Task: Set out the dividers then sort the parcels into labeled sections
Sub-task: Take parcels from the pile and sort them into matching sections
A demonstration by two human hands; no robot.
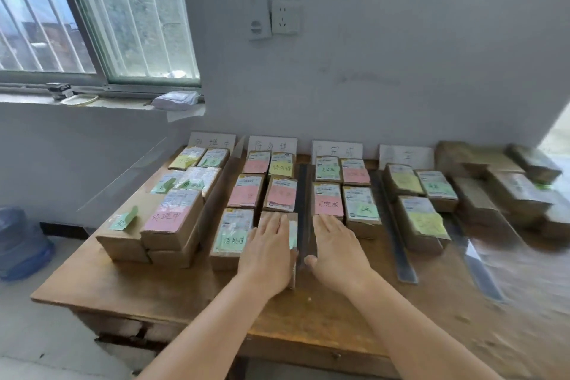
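Far-left section: parcels [172, 219] sorted, stacked on desk [172, 293].
Second section: left hand [267, 251] flat on nearest parcel, fingers straight, gripping nothing.
Middle divider [303, 203]: laid between both hands.
Third section: right hand [337, 251] flat, fingers extended.
Far right: unlabelled boxes [505, 185] seemingly left to sort.

Wooden table [172, 296] w/ labeled parcels [172, 219] in rows, dividers [398, 225] between.

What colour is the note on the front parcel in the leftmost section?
Pink note, clearest in the head view.
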